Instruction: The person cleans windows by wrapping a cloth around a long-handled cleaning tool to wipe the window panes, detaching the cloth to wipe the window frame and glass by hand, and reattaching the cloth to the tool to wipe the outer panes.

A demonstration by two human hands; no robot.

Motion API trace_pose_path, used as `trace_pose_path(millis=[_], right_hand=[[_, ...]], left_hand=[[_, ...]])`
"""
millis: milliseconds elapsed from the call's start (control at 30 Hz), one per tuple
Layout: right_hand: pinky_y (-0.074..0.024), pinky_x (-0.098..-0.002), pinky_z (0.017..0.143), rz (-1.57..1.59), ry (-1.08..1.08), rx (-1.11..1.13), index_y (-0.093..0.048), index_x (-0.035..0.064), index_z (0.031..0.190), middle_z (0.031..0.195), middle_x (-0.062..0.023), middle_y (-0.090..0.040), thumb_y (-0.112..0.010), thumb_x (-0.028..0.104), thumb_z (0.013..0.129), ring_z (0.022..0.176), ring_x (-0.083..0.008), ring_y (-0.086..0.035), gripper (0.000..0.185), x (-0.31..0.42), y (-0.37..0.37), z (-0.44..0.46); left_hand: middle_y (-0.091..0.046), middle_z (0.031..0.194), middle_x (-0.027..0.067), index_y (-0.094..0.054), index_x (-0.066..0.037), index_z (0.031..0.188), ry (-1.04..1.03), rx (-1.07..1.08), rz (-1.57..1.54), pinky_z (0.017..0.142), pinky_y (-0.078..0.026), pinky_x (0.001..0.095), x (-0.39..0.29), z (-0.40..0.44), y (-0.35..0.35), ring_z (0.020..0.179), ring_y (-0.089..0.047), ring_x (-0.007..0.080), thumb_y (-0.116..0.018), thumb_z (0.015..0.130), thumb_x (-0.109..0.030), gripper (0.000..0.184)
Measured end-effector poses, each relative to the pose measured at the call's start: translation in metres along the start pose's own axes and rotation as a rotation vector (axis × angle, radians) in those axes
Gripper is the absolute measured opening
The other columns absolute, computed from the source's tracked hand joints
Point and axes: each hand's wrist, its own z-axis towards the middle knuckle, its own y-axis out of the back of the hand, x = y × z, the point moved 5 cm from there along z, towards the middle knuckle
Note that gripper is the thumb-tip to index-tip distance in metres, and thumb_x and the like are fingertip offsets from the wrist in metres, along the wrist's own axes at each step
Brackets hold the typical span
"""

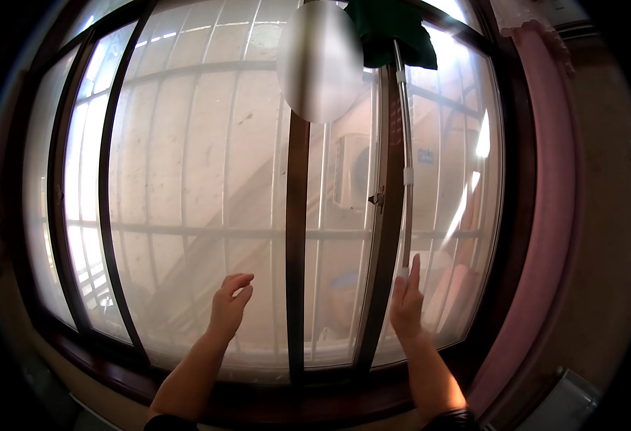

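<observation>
My right hand (407, 305) grips the lower end of a long metal pole (407, 151), with one finger stretched up along it. The pole stands nearly upright in front of the window's right pane. A dark green cloth (394, 32) hangs at its top end, against the upper part of the window (179, 158). What sits under the cloth is hidden. My left hand (229, 305) is raised before the large middle pane, holding nothing, its fingers loosely bent and apart. From this view I cannot tell whether it touches the glass.
Dark upright frames (297, 251) divide the window, and a small latch (378, 199) sits on one. A pink curtain (549, 215) hangs along the right side. Behind the glass show bars and a boxy outdoor unit (351, 172). A blurred oval covers part of the top.
</observation>
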Motion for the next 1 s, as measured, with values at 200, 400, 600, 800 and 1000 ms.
trace_pose_path(millis=[200,400,600,800,1000], right_hand=[[-0.0501,-0.0379,0.068,0.036,-0.021,0.036,-0.035,-0.0064,0.134,0.104,-0.03,-0.059,-0.049,0.014,0.092,0.083,-0.0406,-0.063,0.049,-0.03,-0.026,-0.076],[-0.0497,-0.0385,0.076,0.097,-0.127,0.102,-0.042,-0.0059,0.127,0.108,-0.0291,-0.057,-0.05,0.01,0.09,0.09,-0.0422,-0.061,0.041,-0.032,-0.043,-0.131],[-0.0374,-0.0235,0.051,0.299,-0.264,0.05,-0.047,-0.0017,0.114,0.064,0.0006,-0.044,-0.048,0.012,0.094,0.057,-0.0067,-0.042,0.025,-0.079,-0.09,-0.203],[-0.0349,-0.0272,0.051,0.471,-0.515,0.156,-0.046,0.0012,0.08,0.062,-0.0005,-0.037,-0.051,0.017,0.093,0.06,-0.0067,-0.037,0.021,-0.077,-0.111,-0.233],[-0.0353,-0.0289,0.052,0.465,-0.543,0.151,-0.048,0.0022,0.078,0.058,-0.0017,-0.038,-0.053,0.021,0.093,0.058,-0.0089,-0.038,0.025,-0.086,-0.131,-0.233]], left_hand=[[-0.063,0.102,0.0068,-0.062,-0.001,0.111,0.163,0.014,-0.05,0.077,-0.047,0.0272,0.0,-0.013,-0.003,0.095,-0.058,0.0146,-0.056,0.088,-0.012,0.026],[-0.064,0.105,0.0068,-0.058,-0.001,0.117,0.257,0.147,-0.151,0.078,-0.047,0.0285,0.0,-0.026,-0.041,0.099,-0.059,0.0154,-0.053,0.091,-0.014,0.03],[-0.063,0.106,0.0063,-0.057,-0.001,0.118,0.189,0.249,-0.104,0.079,-0.046,0.0261,-0.001,-0.033,-0.087,0.099,-0.057,0.0133,-0.052,0.092,-0.013,0.029],[-0.061,0.112,0.0132,-0.053,-0.001,0.122,0.076,0.21,-0.073,0.086,-0.046,0.0295,-0.004,-0.031,-0.103,0.104,-0.057,0.0185,-0.056,0.09,-0.015,0.035],[-0.047,0.13,0.0262,-0.032,-0.001,0.139,0.202,0.437,0.012,0.098,-0.04,0.0358,-0.002,-0.036,-0.148,0.122,-0.048,0.0322,-0.059,0.087,-0.023,0.063]])
